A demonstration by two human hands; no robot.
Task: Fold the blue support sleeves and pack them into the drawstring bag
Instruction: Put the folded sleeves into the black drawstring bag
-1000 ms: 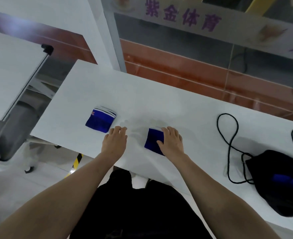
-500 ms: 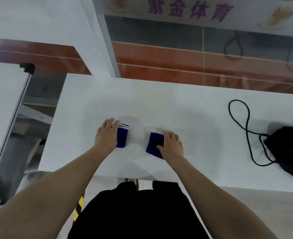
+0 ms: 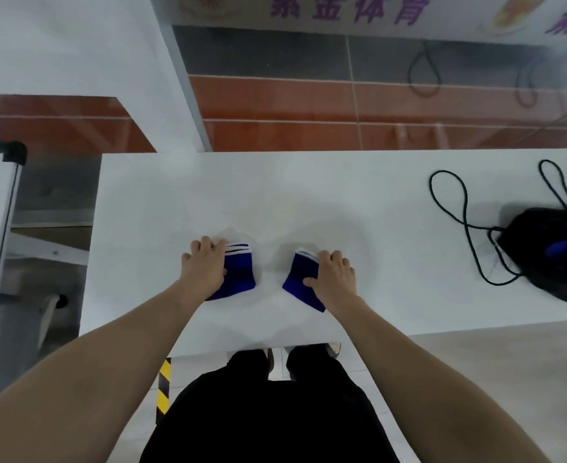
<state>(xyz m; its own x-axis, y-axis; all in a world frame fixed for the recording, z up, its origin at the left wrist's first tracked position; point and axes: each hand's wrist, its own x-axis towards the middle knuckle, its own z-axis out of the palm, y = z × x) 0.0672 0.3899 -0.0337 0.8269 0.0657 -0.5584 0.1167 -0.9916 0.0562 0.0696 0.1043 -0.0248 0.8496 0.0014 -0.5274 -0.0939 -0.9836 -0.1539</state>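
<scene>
light: dim, even | shadows: soft, faint on table [image 3: 342,182] | focus: slightly soft | edges: wide-angle bending

the two blue sleeves [image 3: 242,274] [image 3: 300,279] are looking like soft stretchy cloth, matt, with white bands at one end. the counter [image 3: 308,195] is looking smooth, white and a little shiny. the black bag [image 3: 555,262] is looking like thin, matt cloth, and its black cord [image 3: 465,222] is looking like woven string. the wall tiles [image 3: 308,101] behind are shining glossy red-brown.
</scene>
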